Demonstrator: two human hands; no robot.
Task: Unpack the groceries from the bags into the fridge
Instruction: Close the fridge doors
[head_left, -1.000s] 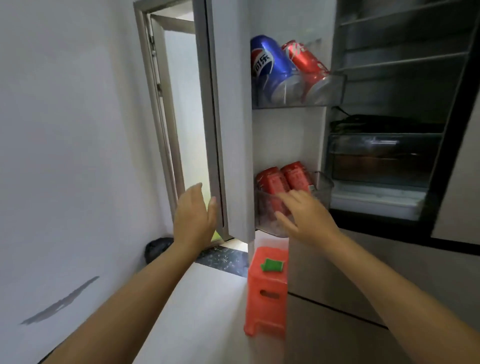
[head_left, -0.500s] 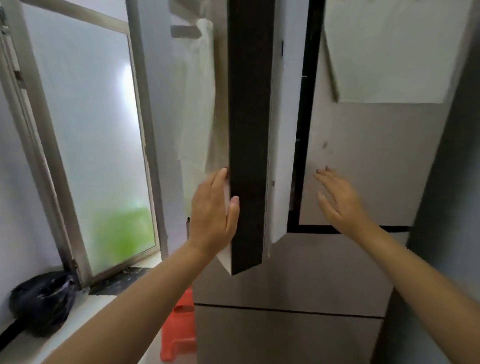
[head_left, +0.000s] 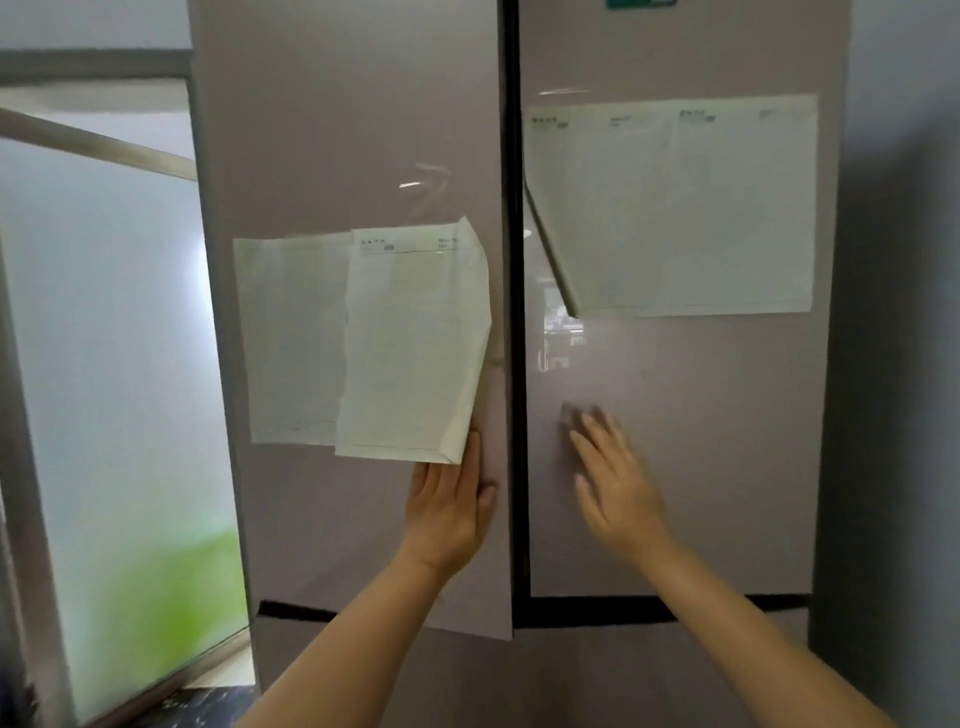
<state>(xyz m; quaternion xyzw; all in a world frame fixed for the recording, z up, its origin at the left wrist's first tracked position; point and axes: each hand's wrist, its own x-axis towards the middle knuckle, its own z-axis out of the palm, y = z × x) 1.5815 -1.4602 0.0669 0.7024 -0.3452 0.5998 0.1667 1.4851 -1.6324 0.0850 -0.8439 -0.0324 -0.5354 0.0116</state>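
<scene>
The fridge fills the view with both upper doors nearly shut. My left hand (head_left: 451, 506) lies flat on the left door (head_left: 337, 130), close to its inner edge, fingers up under a hanging paper. My right hand (head_left: 613, 483) is flat with fingers spread on the right door (head_left: 675, 441); it is blurred. Neither hand holds anything. The left door still stands slightly proud of the right one at its lower edge. The inside of the fridge, the cans and the bags are hidden.
Paper sheets (head_left: 410, 343) are stuck on the left door, one curling off. A larger sheet (head_left: 685, 208) is on the right door, its left corner peeling. A frosted window (head_left: 109, 364) with a metal frame is at the left. A grey wall (head_left: 904, 312) borders the fridge on the right.
The left door swung from wide open to almost shut, pushed by my left hand. My right hand came off the door-shelf cans and went to the right door. The view rose and turned right.
</scene>
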